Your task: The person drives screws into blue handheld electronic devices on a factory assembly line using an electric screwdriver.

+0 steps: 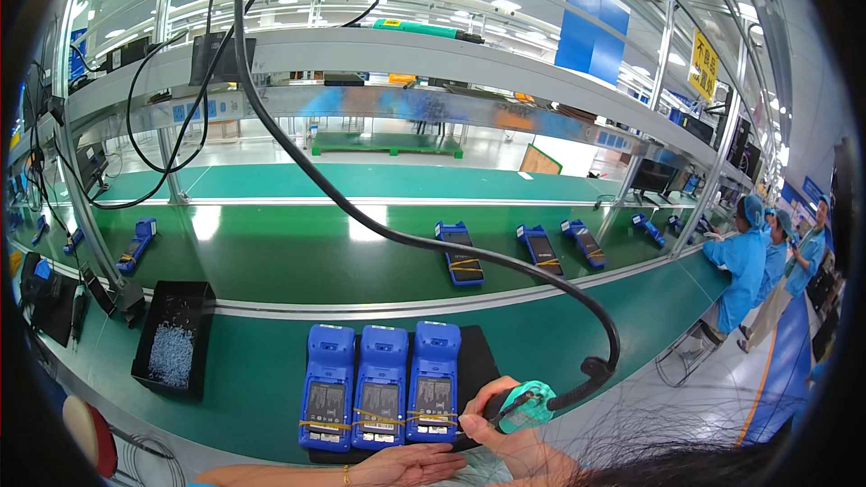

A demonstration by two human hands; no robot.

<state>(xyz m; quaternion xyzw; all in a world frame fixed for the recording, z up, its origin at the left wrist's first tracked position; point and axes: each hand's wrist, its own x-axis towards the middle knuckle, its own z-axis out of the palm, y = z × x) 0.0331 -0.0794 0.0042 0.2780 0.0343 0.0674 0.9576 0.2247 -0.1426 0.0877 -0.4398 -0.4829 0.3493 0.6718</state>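
Three blue handheld terminals, a left one (327,388), a middle one (380,388) and a right one (434,388), lie side by side on a black mat (478,356). Their labelled backs face up, with yellow bands across the lower ends. My right hand (519,446) grips an electric screwdriver (528,404) with a teal body and a thick black cable, beside the right terminal's lower corner. Its tip is too small to make out. Stretched flat below the terminals' near ends, my left hand (410,466) has its fingers extended and appears to hold nothing.
A black bin (185,298) of small light-blue pieces stands left of the mat. Beyond a metal rail, several blue terminals lie on the green conveyor belt (271,257). The black cable (397,236) loops down across the view. Co-workers in blue (744,257) are at the right.
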